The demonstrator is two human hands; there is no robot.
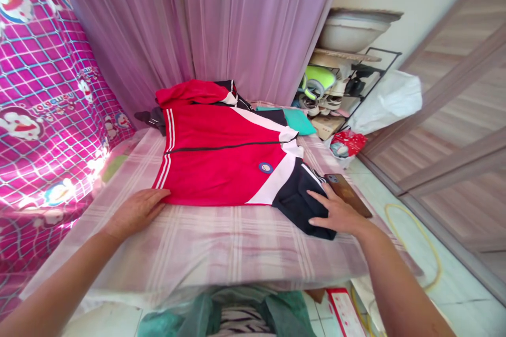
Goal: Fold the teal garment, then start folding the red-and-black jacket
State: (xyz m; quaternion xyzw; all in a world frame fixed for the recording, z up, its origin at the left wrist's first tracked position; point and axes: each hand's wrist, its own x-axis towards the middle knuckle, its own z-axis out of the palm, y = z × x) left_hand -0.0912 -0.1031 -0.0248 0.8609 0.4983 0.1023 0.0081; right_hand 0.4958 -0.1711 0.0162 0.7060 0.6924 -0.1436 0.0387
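A red, white and navy zip jacket (213, 168) lies front up on the table, zipped, its collar to the right and its striped hem to the left. My left hand (140, 210) rests at the near corner of the hem, fingers stretched out and touching the edge. On the folded navy part of the near sleeve (294, 202), my right hand (336, 210) lies open with fingers spread. The far sleeve (193, 92) is folded along the jacket's far side. A round blue and white badge (266, 168) shows on the chest.
A brown phone (350, 197) lies right of my right hand. Teal cloth (298, 122) and dark clothing sit behind the jacket. A checked cloth (221, 242) covers the table. Purple curtains (237, 26) hang behind, and a shoe rack (356, 84) stands at the back right.
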